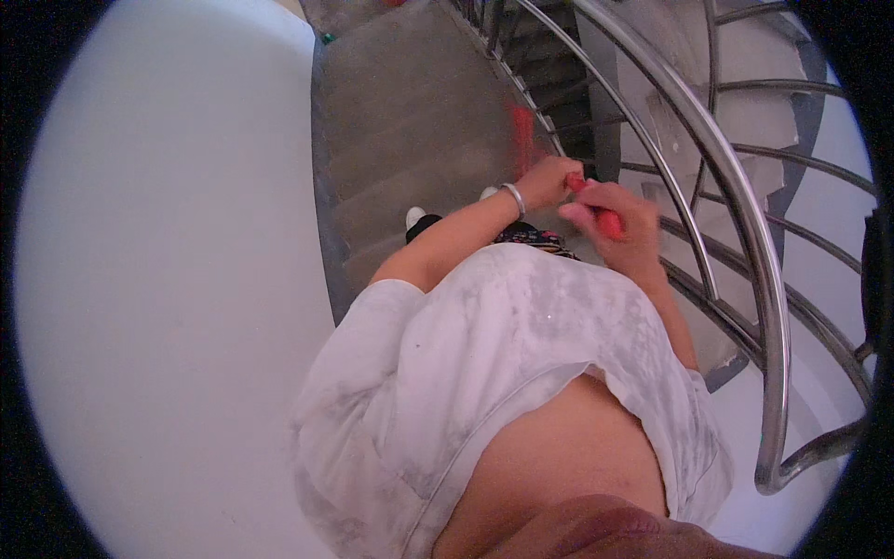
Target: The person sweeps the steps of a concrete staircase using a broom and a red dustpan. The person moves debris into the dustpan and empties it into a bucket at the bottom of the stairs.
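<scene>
My left hand (552, 180), with a silver-coloured bangle on its wrist, is closed around a red handle (610, 225). Just to the right, my right hand (625, 220) is wrapped loosely around the same handle near its rounded end; motion blurs its fingers. Beyond my left hand is a blurred red part (522, 136); whether it joins the handle is hidden, and its kind cannot be told. Both hands are in front of my waist, above the stairs.
Grey concrete steps (412, 105) run ahead, with a white wall (174, 209) on the left. A curved stainless-steel handrail (726, 161) with bars stands close on the right. Another flight (552, 70) shows beyond the rail. A small green item (328, 38) lies by the wall. My white shoe (415, 215) is on the stairs.
</scene>
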The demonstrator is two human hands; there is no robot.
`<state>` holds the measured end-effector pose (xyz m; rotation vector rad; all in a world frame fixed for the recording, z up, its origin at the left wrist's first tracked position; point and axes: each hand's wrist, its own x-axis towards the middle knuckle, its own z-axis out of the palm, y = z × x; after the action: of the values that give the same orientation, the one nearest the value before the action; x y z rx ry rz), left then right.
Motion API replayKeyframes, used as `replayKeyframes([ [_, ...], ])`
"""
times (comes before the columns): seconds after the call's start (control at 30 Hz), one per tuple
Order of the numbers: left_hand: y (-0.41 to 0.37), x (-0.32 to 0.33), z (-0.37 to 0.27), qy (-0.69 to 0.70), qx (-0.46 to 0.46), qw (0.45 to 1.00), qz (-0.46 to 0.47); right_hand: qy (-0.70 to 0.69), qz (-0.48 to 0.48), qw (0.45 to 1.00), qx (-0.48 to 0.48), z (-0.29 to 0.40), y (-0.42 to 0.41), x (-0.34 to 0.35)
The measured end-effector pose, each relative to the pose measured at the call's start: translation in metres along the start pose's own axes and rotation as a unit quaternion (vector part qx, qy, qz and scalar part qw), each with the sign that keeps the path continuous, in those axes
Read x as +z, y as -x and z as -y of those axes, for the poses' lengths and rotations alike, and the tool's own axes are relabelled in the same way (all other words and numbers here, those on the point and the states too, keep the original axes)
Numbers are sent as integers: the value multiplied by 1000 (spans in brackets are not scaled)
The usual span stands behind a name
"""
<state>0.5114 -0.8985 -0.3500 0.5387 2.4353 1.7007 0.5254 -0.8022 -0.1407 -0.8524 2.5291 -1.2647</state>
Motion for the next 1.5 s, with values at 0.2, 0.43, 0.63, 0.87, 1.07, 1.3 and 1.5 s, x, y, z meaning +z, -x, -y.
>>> replayKeyframes([
  [0.2, 7, 1, 69, 30, -56, 994, 91, -11, 23, 1000, 18, -35, -7, 43],
  [0.43, -22, -9, 99, -37, 53, 995, 74, 28, -44, 997, 56, -41, -39, 38],
  [0.63, -28, 11, 162, 340, 87, 935, 47, 83, -106, 991, 15, -37, -67, 86],
  [0.87, -9, -94, 177, 31, 143, 989, 0, 62, -145, 987, 6, -20, -109, 151],
  [1.07, 70, -191, 185, -76, 27, 979, -187, -13, -80, 996, -32, 22, -127, 215],
  [1.3, 176, -239, 208, -75, -60, 902, -422, -80, 279, 948, -129, 64, -160, 273],
  [1.5, 283, -243, 240, -219, -194, 792, -535, -101, 490, 841, -206, 71, -186, 356],
])
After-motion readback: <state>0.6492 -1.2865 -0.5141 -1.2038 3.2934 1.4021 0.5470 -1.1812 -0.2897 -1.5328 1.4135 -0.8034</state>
